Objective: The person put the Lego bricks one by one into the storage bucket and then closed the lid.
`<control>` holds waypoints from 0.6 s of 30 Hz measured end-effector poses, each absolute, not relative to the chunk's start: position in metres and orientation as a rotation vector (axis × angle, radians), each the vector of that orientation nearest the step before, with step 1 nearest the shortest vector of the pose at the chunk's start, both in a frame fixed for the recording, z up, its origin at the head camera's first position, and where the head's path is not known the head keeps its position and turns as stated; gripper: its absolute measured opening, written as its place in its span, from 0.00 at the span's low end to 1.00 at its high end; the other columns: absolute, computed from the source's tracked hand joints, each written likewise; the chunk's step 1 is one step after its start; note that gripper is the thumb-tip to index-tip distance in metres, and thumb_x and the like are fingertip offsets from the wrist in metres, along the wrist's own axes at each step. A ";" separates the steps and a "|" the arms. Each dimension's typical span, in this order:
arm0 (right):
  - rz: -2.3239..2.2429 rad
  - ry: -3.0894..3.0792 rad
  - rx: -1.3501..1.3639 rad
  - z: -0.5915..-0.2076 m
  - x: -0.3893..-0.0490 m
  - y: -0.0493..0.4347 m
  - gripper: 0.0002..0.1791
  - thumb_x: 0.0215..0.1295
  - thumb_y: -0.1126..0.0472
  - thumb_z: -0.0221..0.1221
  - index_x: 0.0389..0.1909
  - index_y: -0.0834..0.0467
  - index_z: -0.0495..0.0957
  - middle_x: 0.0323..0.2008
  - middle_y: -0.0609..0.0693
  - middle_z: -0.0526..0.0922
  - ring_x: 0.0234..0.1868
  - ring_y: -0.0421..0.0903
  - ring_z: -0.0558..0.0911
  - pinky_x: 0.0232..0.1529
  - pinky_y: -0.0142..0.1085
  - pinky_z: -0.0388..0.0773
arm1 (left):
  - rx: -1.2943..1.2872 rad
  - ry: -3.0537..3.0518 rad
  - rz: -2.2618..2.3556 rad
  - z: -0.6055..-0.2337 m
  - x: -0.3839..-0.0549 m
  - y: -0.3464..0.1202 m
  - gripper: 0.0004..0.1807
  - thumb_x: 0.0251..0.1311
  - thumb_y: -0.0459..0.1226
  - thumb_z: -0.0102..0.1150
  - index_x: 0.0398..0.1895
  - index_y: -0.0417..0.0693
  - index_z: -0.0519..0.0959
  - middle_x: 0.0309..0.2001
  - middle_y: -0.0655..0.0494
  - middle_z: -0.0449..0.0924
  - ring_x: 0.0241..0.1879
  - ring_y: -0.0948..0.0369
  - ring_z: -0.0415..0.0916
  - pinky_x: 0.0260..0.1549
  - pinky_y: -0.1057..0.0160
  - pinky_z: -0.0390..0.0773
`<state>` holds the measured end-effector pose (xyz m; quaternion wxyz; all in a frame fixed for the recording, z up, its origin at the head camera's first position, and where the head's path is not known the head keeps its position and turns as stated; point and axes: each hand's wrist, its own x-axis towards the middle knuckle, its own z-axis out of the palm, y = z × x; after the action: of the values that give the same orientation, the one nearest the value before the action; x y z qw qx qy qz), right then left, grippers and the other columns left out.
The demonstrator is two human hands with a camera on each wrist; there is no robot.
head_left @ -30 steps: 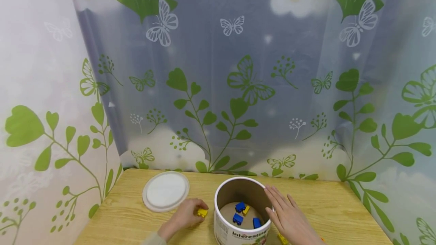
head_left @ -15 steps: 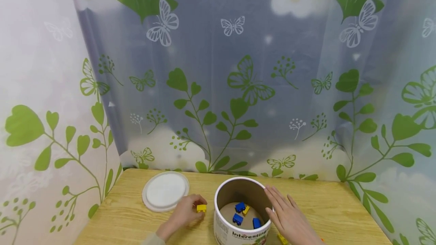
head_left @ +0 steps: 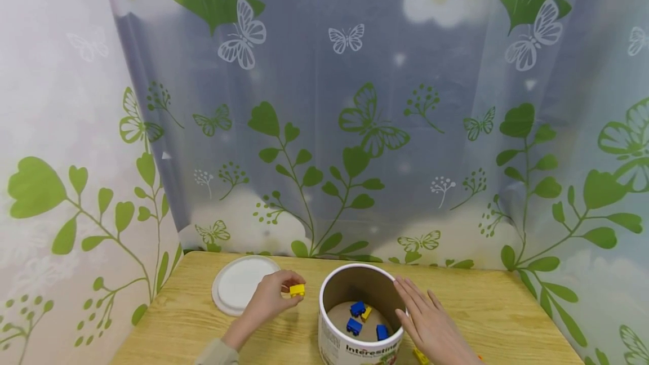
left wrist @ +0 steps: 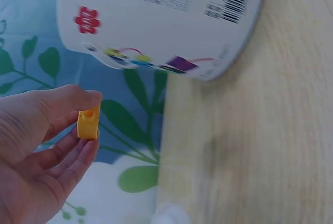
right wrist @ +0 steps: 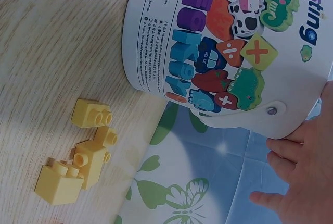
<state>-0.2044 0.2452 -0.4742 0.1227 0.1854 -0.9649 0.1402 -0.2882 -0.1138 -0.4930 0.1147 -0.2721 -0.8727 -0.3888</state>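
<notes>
Between thumb and fingers, my left hand (head_left: 270, 296) pinches a small yellow toy block (head_left: 297, 290), lifted over the table left of the bucket. In the left wrist view the same block (left wrist: 88, 122) shows a hole in its end. My right hand (head_left: 433, 320) lies with straight fingers against the right rim of the white printed bucket (head_left: 332, 328). Inside, on the bucket's floor, are a few blue blocks (head_left: 354, 326) and one yellow block (head_left: 366, 314). The right wrist view shows the right fingertips (right wrist: 283, 148) touching the bucket's side near the handle joint.
A round white lid (head_left: 243, 283) lies on the wooden table (head_left: 167, 320), behind the left hand. Several yellow blocks (right wrist: 60, 182) sit on the table to the right of the bucket. A patterned curtain (head_left: 314, 128) hangs behind the table.
My left hand has risen and drawn slightly back from the bucket, carrying the yellow block up and a little left. The right hand and the bucket have stayed in place.
</notes>
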 end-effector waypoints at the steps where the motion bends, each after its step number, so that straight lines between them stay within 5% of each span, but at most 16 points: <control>1: 0.407 -2.816 0.540 -0.474 -0.204 0.245 0.31 0.80 0.49 0.49 0.78 0.57 0.61 0.76 0.52 0.64 0.76 0.54 0.62 0.71 0.63 0.59 | -0.800 -2.552 -1.149 -0.489 -0.287 -0.114 0.13 0.53 0.30 0.75 0.42 0.44 0.85 0.39 0.54 0.85 0.36 0.57 0.83 0.37 0.61 0.86; 18: 0.403 -2.849 0.529 -0.472 -0.204 0.244 0.31 0.80 0.51 0.49 0.78 0.57 0.60 0.76 0.53 0.63 0.76 0.54 0.61 0.71 0.62 0.59 | -0.835 -2.518 -1.236 -0.456 -0.278 -0.102 0.13 0.56 0.32 0.74 0.45 0.47 0.85 0.42 0.56 0.86 0.40 0.57 0.84 0.41 0.57 0.86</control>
<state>-0.2040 0.2436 -0.4717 0.1079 0.1798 -0.9681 0.1369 -0.2779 -0.1021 -0.4556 0.1069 -0.2837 -0.8554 -0.4199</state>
